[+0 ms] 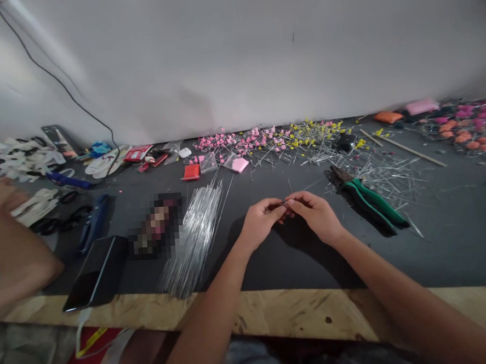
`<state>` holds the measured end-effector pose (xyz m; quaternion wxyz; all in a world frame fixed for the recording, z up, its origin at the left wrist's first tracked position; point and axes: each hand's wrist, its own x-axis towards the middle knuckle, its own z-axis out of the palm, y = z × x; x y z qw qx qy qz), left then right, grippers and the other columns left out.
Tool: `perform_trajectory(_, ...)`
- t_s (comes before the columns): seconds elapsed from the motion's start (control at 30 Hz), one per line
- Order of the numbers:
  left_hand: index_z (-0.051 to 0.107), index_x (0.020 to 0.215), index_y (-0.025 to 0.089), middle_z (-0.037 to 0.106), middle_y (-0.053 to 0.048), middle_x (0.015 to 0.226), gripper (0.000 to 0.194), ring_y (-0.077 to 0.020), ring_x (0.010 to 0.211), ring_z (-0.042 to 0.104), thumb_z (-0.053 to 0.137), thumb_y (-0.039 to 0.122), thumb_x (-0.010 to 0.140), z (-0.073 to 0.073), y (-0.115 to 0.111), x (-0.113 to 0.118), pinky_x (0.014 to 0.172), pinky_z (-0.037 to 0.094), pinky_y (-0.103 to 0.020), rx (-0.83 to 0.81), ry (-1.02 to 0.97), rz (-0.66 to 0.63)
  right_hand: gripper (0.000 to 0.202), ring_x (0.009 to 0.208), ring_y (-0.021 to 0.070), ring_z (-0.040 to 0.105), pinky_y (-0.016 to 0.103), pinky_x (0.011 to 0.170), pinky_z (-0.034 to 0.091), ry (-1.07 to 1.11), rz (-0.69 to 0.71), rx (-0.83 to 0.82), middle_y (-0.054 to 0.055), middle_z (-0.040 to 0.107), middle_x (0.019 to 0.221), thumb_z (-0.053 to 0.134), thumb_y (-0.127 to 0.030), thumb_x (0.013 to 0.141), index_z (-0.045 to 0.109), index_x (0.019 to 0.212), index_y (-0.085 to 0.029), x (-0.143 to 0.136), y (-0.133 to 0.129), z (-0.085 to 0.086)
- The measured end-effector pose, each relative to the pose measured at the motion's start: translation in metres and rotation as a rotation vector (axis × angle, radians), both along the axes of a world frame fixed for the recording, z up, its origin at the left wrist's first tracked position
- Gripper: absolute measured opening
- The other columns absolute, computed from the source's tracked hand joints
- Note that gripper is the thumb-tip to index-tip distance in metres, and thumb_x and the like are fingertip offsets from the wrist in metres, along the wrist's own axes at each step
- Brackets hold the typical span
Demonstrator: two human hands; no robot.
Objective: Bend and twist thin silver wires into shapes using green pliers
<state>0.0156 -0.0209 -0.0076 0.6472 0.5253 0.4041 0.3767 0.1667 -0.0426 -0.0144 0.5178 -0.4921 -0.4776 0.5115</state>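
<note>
My left hand (262, 220) and my right hand (314, 213) meet fingertip to fingertip just above the dark tabletop (281, 267). Thumbs and fingers of both are pinched together on a thin metal wire (290, 184), of which only a short piece shows past the fingertips; the rest is hidden. Left of my left hand lies a bundle of straight silvery wires (196, 218). Pliers with green handles (376, 201) rest to the right of my right hand, beside a scatter of short loose wires (390, 173).
Along the back wall lie wires tipped with pink pieces (257, 139) and yellow pieces (316, 132). Small packets (191, 172) sit in front. A phone-like black device (96, 273) is near the wooden edge (292, 313). Another person's arm (12, 245) reaches in at left.
</note>
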Motion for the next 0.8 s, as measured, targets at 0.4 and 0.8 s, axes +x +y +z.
perform_trajectory(0.4, 0.069, 0.083, 0.024, 0.067, -0.003, 0.081, 0.014, -0.0159, 0.076, 0.059, 0.058, 0.029, 0.077, 0.0038, -0.0065, 0.0026, 0.073, 0.043, -0.028, 0.502, 0.327, 0.138, 0.022, 0.065, 0.0123, 0.054, 0.027, 0.066, 0.044, -0.067, 0.003, 0.011, 0.000, 0.058, 0.071, 0.057, -0.039, 0.076, 0.059, 0.086, -0.020, 0.0018, -0.0024, -0.0050)
perform_trajectory(0.8, 0.067, 0.087, 0.023, 0.065, -0.003, 0.083, 0.015, -0.0155, 0.077, 0.056, 0.055, 0.028, 0.079, 0.0063, -0.0062, 0.0048, 0.073, 0.040, -0.027, 0.541, 0.346, 0.100, 0.017, 0.064, 0.0116, 0.054, 0.027, 0.066, 0.044, -0.008, -0.001, 0.037, -0.001, 0.058, 0.069, 0.057, -0.037, 0.077, 0.058, 0.082, -0.020, 0.0038, 0.0007, -0.0072)
